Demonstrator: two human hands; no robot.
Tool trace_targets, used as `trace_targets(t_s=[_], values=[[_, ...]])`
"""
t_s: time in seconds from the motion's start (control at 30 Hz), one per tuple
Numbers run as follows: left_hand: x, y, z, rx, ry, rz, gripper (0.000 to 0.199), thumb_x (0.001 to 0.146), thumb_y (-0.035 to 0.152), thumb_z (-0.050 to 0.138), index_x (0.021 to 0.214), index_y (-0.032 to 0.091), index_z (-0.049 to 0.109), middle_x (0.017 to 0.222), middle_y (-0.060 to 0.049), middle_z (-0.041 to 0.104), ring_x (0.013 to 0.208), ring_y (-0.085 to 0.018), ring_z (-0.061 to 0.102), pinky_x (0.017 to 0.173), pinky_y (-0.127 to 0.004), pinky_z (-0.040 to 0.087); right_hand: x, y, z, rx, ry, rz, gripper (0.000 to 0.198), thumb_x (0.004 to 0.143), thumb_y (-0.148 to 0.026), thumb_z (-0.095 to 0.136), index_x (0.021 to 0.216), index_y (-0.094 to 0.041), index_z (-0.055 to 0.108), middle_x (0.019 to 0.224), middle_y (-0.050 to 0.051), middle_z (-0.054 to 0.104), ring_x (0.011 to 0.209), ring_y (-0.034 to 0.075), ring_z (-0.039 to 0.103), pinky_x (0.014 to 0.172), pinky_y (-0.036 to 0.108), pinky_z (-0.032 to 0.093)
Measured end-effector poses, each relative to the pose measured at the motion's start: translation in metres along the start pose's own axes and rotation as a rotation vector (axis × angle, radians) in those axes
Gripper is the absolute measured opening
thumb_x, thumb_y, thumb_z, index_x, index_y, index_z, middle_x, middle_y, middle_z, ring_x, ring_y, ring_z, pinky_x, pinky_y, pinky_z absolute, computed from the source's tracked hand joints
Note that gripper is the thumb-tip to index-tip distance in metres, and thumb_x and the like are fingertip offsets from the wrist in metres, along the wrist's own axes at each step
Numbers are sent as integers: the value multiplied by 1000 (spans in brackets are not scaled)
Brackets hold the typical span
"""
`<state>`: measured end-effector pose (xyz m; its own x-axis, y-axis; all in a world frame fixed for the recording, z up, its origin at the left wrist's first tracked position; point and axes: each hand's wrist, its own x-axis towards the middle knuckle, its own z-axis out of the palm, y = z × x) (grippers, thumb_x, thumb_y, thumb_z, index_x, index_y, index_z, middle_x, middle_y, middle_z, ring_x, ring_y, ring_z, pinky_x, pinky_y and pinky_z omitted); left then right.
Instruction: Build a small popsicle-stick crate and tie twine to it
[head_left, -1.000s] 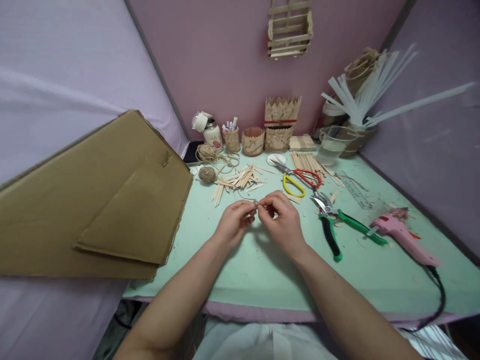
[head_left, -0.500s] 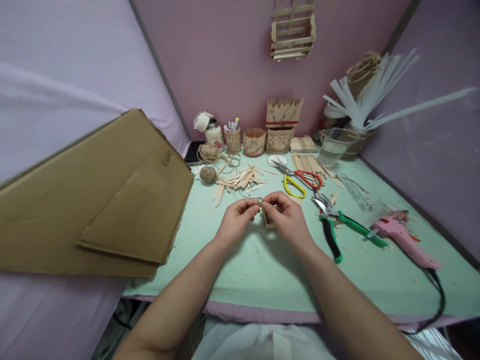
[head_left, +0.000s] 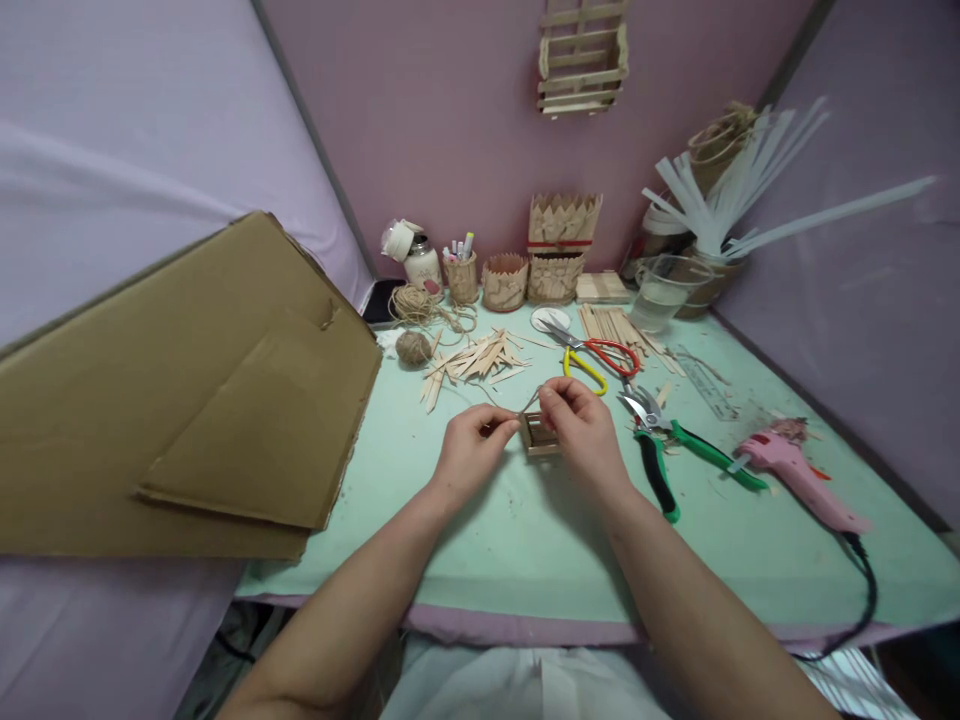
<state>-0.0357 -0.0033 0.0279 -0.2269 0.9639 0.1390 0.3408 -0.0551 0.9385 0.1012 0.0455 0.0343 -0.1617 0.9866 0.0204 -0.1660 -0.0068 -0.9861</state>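
A small wooden stick box (head_left: 543, 449) with an open front sits between my hands, partly hidden behind my right fingers. My left hand (head_left: 474, 448) is closed, thumb and forefinger pinched at the box's upper left corner, apparently on the twine there. Slightly higher, my right hand (head_left: 586, 425) pinches a thin piece of twine (head_left: 529, 402) that slants down to that corner. More of the twine trails left toward the loose wood pieces. Beyond my hands lie a twine ball (head_left: 413, 348) and split wood slivers (head_left: 480, 357).
Red-and-yellow-handled scissors (head_left: 600, 358), green pruning shears (head_left: 660, 430) and a pink glue gun (head_left: 802, 478) lie to the right. Folded cardboard (head_left: 247, 420) leans on the left. Along the back stand wooden holders (head_left: 505, 283) and a clear cup (head_left: 660, 300) of liquid.
My hands have moved apart. The right hand rose slightly to the right, drawing the twine out, where both hands had met at a small loop. More of the box shows now.
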Motion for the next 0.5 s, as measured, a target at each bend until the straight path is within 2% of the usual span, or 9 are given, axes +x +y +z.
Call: trace_targets(t_s=[0.1, 0.2, 0.37, 0.5], values=[[2, 0, 0, -191, -27, -142, 12, 74, 26, 69, 78, 16, 74, 81, -5, 74, 77, -18, 64, 74, -29, 48, 2, 0, 0, 88, -39, 67, 19, 79, -40, 66, 79, -22, 60, 64, -5, 50, 54, 10, 42, 50, 23, 35], [3, 0, -1, -290, -32, -167, 16, 72, 28, 71, 82, 16, 75, 82, -6, 75, 78, -18, 64, 77, -31, 49, 4, 4, 0, 189, -68, 107, 21, 81, -41, 62, 85, -21, 66, 75, -1, 56, 61, 11, 47, 51, 24, 37], [2, 2, -3, -294, -54, -77, 17, 74, 28, 69, 86, 17, 76, 88, -6, 75, 83, -19, 64, 78, -31, 49, 4, 8, -2, 70, -187, 180, 28, 84, -45, 58, 83, -21, 71, 66, -2, 53, 59, 12, 47, 52, 25, 36], [0, 4, -2, -191, -77, 31, 12, 78, 22, 65, 81, 18, 75, 84, -5, 71, 82, -17, 62, 73, -27, 47, 2, 5, -5, 54, -293, 174, 27, 78, -47, 68, 84, -21, 72, 77, 0, 61, 66, 12, 51, 58, 25, 40]])
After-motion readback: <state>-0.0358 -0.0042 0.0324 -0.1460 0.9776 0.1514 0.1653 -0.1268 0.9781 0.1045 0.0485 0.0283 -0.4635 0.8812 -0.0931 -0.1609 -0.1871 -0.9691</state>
